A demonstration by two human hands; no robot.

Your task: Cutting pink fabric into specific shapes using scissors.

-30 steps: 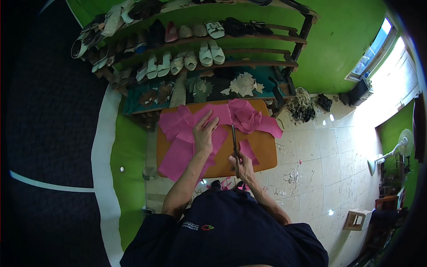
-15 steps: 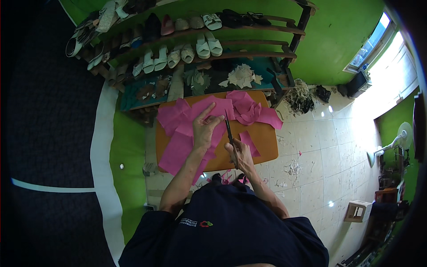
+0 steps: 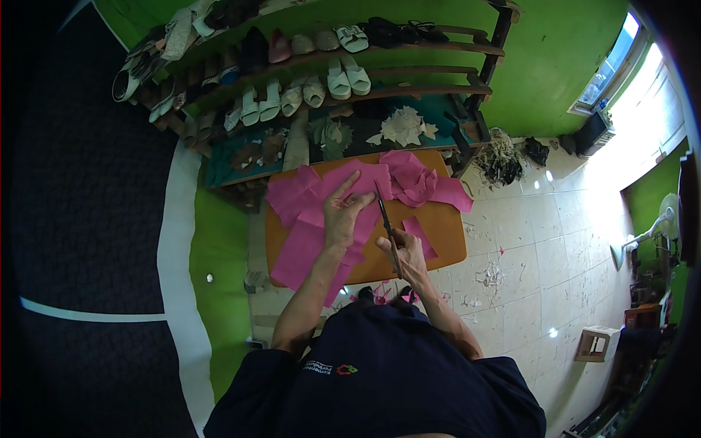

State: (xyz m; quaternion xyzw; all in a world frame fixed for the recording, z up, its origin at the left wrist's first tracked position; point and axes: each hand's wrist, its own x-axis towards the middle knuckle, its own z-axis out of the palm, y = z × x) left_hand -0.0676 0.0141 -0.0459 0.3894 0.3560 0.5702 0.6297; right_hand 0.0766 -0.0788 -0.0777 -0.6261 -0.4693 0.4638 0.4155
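My left hand (image 3: 340, 219) is over a pink sheet (image 3: 310, 237) on the table, its index finger stretched along the material and its thumb bent in, holding the sheet. In my right hand (image 3: 406, 255) is a pair of dark scissors (image 3: 388, 223), the fingers wrapped round the handles. The blades point away from me, their tips at the pink sheet just right of my left thumb. A narrow pink strip (image 3: 419, 237) lies right of the scissors. Crumpled pink pieces (image 3: 416, 182) lie at the far right of the table.
The orange-brown table (image 3: 445, 241) stands before me. Behind it a wooden rack (image 3: 431, 71) holds several shoes, with pale leaf-like scraps (image 3: 404, 126) on its lower shelf. Shavings (image 3: 491, 274) litter the tiled floor. A white fan (image 3: 663, 219) and a small wooden stool (image 3: 595, 344) are at right.
The whole scene has shifted slightly to the right in the picture. My hands and the scissors stay at nearly the same place over the pink sheet.
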